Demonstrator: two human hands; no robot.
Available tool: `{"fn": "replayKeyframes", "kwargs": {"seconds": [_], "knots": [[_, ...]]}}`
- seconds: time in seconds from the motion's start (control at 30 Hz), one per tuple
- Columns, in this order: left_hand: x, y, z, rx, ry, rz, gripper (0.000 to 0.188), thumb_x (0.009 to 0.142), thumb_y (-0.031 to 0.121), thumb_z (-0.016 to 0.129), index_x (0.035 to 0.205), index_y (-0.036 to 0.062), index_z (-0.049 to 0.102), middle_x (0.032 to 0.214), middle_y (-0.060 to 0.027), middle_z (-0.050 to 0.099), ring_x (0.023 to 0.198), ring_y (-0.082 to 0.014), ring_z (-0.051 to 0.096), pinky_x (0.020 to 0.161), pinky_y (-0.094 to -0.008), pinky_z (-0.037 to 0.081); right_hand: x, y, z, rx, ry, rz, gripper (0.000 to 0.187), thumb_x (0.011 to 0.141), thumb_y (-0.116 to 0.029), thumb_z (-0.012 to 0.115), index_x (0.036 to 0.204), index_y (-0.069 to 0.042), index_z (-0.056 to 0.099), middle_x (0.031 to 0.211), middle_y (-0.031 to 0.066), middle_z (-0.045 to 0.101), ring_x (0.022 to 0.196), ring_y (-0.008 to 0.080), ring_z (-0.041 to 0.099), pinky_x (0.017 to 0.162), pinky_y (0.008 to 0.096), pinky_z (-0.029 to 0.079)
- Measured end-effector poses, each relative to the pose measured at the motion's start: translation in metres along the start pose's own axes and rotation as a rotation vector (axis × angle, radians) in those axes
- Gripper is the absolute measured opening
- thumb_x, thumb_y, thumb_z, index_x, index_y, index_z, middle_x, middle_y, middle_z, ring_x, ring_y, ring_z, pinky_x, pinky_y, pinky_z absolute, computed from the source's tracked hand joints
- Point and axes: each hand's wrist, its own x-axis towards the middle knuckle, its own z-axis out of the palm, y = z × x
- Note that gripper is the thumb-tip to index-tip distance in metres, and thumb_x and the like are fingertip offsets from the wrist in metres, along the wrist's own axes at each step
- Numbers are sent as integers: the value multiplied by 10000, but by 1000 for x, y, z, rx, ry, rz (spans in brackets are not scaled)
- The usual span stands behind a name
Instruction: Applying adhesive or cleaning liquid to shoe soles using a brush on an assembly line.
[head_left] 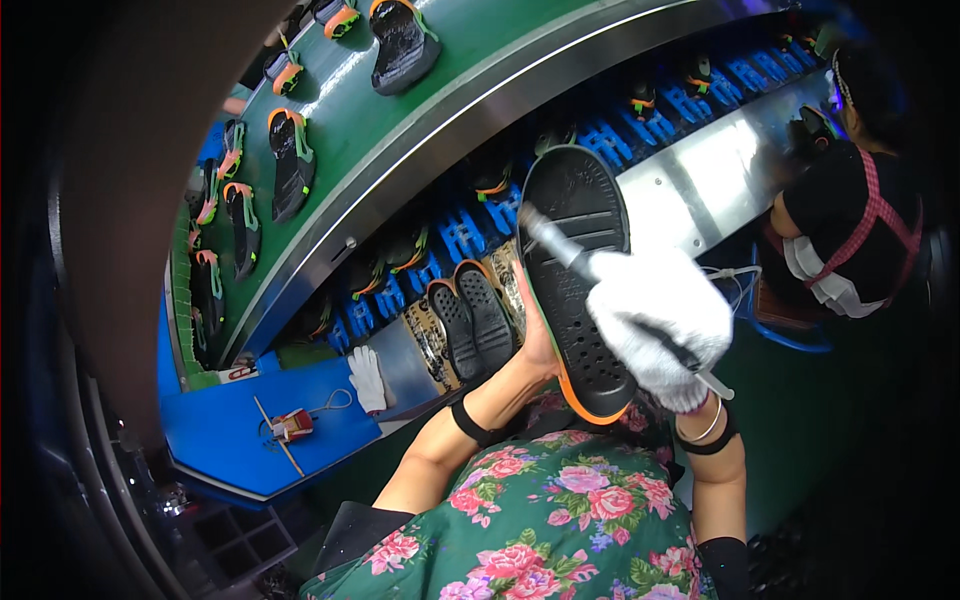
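A black shoe sole (pixel 578 215) with ridges, small holes and an orange rim at its near end stands upright in front of my chest. My bare left hand (pixel 537 335) is closed on its left edge, the fingers mostly hidden behind it. My right hand (pixel 660 325), in a white glove, is closed around a brush-like tool (pixel 555 240) with a pale shaft and a brownish tip. That tip is over the upper part of the sole; whether it touches, I cannot tell. Two black perforated soles (pixel 470 320) lie side by side on the bench to the left.
Several black shoes with orange and green trim, such as one shoe (pixel 292 165), sit on a green conveyor (pixel 345 110) behind a metal edge. Blue racks (pixel 460 238) line the shelf below. A white glove (pixel 367 380) lies by a blue table (pixel 220 430). Another person (pixel 850 210) sits at right.
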Motion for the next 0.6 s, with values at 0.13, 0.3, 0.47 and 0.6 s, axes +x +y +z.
{"fn": "replayKeyframes", "kwargs": {"seconds": [0.13, 0.3, 0.47, 0.6], "knots": [[2, 3, 11, 139, 58, -3, 1047, 905, 918, 195, 1590, 155, 403, 1556, -93, 498, 1400, -274, 506, 1197, -458, 382, -15, 4, -5, -240, -157, -69, 319, 752, 21, 788, 1069, -18, 783, 1076, 161, 770, 926, 296, 734, 811, 388, 569], [-6, 14, 9, 832, 475, 10, 1013, 913, 907, 252, 1536, 136, 460, 1444, -76, 587, 1322, -261, 560, 1164, -456, 416, -32, 11, 12, -79, -166, 0, 306, 811, -30, 766, 1117, -35, 781, 1122, 152, 764, 997, 325, 727, 875, 415, 573], [-1, 15, -2, 922, 427, 25, 1011, 910, 908, 245, 1475, 118, 523, 1405, -67, 610, 1280, -246, 582, 1135, -432, 443, -35, 20, 7, -80, -121, -45, 320, 818, -68, 781, 1136, -43, 761, 1113, 139, 750, 1035, 345, 708, 897, 421, 580], [-3, 22, -30, 552, -31, -4, 1022, 907, 912, 234, 1486, 117, 514, 1418, -75, 604, 1286, -250, 582, 1137, -429, 444, -19, 14, 8, 155, -124, -139, 333, 786, -30, 790, 1118, -12, 773, 1016, 137, 769, 886, 299, 730, 786, 388, 590]]}}
